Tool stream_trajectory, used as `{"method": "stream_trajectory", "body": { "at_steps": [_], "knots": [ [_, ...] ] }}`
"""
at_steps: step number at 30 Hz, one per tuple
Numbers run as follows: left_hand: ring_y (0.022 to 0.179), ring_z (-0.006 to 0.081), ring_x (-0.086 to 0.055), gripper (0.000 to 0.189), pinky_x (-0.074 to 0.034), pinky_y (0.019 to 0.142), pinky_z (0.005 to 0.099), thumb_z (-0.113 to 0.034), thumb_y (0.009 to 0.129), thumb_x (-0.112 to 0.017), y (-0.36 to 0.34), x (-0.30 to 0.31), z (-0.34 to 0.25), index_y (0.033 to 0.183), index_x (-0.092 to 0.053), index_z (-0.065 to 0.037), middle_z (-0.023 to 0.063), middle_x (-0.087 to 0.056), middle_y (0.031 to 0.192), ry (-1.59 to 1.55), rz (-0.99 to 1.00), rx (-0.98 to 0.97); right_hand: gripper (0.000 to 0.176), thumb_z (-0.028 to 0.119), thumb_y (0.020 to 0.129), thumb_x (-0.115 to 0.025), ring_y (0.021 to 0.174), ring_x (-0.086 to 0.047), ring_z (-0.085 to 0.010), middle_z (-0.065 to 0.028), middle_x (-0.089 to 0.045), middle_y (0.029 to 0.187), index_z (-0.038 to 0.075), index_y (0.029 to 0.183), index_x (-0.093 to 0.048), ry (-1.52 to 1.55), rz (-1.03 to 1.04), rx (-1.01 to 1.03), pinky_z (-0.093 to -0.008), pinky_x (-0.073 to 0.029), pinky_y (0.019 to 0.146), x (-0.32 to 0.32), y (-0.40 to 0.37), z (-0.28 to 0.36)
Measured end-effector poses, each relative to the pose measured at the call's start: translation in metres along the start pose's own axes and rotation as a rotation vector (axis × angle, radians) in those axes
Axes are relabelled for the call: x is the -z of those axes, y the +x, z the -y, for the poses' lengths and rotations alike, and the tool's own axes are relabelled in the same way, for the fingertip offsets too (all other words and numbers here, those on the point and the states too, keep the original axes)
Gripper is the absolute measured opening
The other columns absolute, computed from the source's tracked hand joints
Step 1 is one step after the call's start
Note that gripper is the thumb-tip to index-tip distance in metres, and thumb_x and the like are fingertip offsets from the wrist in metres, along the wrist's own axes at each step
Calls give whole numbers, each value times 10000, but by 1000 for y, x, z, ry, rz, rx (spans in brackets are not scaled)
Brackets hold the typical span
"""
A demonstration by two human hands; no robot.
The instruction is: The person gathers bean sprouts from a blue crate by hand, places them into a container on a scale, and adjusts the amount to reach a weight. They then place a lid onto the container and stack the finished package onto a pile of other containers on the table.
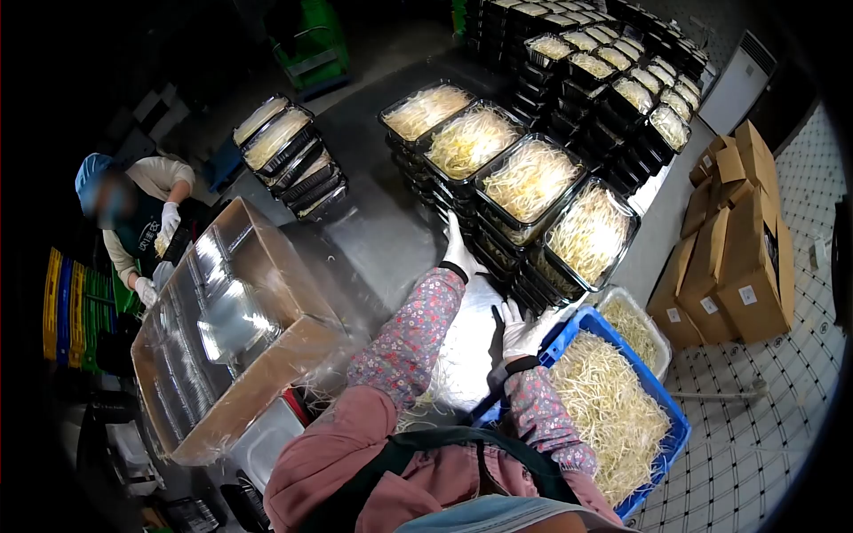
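My left hand [459,251], in a white glove, reaches to the near left side of the stacked black trays. Its fingers are stretched out along the tray sides, with nothing held in them. Lower down, my right hand [522,336], also gloved in white, lies against the near end of the stacks with its fingers extended. Bean sprouts fill the top trays, among them a middle tray [529,178] and the nearest tray [588,233]. A blue crate [680,433] of loose bean sprouts [609,413] stands beside my right forearm.
A cardboard box [293,373] of clear plastic lids [235,324] stands left. Beyond it is a tray stack [298,160]; a co-worker [142,213] holds a black tray. More filled trays [613,71] stand at the back, cartons [729,258] right. A clear tub [633,333] adjoins the crate.
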State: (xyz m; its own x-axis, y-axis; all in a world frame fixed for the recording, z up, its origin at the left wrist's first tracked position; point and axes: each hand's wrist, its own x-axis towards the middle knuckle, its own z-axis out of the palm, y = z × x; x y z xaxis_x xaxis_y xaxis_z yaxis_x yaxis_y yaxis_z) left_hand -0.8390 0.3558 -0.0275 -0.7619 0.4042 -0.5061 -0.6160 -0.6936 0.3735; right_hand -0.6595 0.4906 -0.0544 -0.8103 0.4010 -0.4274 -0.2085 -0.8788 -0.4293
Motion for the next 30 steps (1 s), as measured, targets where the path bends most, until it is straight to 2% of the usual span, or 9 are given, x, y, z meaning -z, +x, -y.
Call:
{"method": "stream_trajectory", "body": {
  "at_steps": [5, 7, 13, 15, 19, 23, 27, 29, 30],
  "knots": [
    [1277, 362, -509, 925, -419, 975, 673, -850, 827, -427, -8, -9, 41, 1433, -488, -155, 113, -547, 1401, 141, -91, -84, 761, 549, 925, -617, 1317, -445, -401, -129, -353, 1512, 162, 1505, -314, 28, 42, 24, -562, -458, 1036, 11, 9, 0],
    [1291, 353, -500, 928, -414, 984, 669, -846, 836, -413, -11, -18, 49, 1454, -468, -157, 103, -530, 1427, 123, -34, -84, 616, 470, 963, -601, 1265, -506, -383, -97, -492, 1422, 159, 1453, -395, 66, 44, 57, -552, -459, 1036, 12, 9, 0],
    [1323, 421, -459, 1028, -326, 992, 767, -895, 793, -363, -7, -17, 44, 1490, -413, -142, 142, -469, 1487, 200, 49, 8, 536, 352, 979, -621, 1243, -512, -427, -110, -491, 1422, 144, 1428, -413, 129, 75, 118, -578, -484, 1009, 15, 13, -6],
    [1418, 391, -333, 978, -194, 1030, 782, -867, 834, -355, 0, -19, 44, 1545, -323, -197, 84, -360, 1578, 188, 100, 73, 585, 372, 962, -637, 1282, -476, -429, -113, -454, 1442, 133, 1439, -396, 97, 81, 142, -578, -463, 1035, 12, 15, -4],
    [1380, 444, -375, 1004, -256, 1037, 773, -839, 829, -432, 4, -38, 48, 1510, -362, -103, 162, -376, 1547, 260, 34, 18, 615, 345, 927, -692, 1276, -464, -443, -110, -446, 1426, 131, 1423, -399, 149, 35, 154, -584, -469, 1030, 3, 31, 10],
    [1437, 455, -261, 961, -190, 1069, 776, -708, 905, -507, 40, -39, 57, 1554, -208, -65, 201, -249, 1589, 224, 33, 29, 566, 303, 964, -660, 1212, -523, -443, -103, -474, 1417, 140, 1424, -374, 167, -7, 161, -566, -525, 958, 3, 66, 27],
    [1392, 462, -325, 714, -241, 1039, 784, -495, 965, -589, 90, -55, 63, 1524, -246, -211, 177, -260, 1575, 134, -137, 55, 590, 341, 949, -676, 1215, -531, -450, -122, -485, 1410, 125, 1419, -392, 159, 8, 139, -556, -532, 942, 4, 111, 51],
    [1350, 463, -379, 613, -295, 1013, 780, -441, 989, -572, 116, -62, 65, 1484, -295, -208, 189, -365, 1505, 155, -74, 72, 603, 388, 932, -690, 1217, -540, -429, -132, -515, 1385, 105, 1403, -443, 104, -27, 151, -534, -524, 959, -9, 126, 68],
    [1397, 458, -303, 672, -290, 1035, 767, -469, 995, -543, 115, -76, 65, 1514, -253, -156, 222, -259, 1546, 190, -63, 63, 612, 412, 923, -697, 1218, -544, -418, -137, -530, 1373, 95, 1395, -469, 79, -45, 161, -523, -520, 968, -14, 134, 74]
  ]
}}
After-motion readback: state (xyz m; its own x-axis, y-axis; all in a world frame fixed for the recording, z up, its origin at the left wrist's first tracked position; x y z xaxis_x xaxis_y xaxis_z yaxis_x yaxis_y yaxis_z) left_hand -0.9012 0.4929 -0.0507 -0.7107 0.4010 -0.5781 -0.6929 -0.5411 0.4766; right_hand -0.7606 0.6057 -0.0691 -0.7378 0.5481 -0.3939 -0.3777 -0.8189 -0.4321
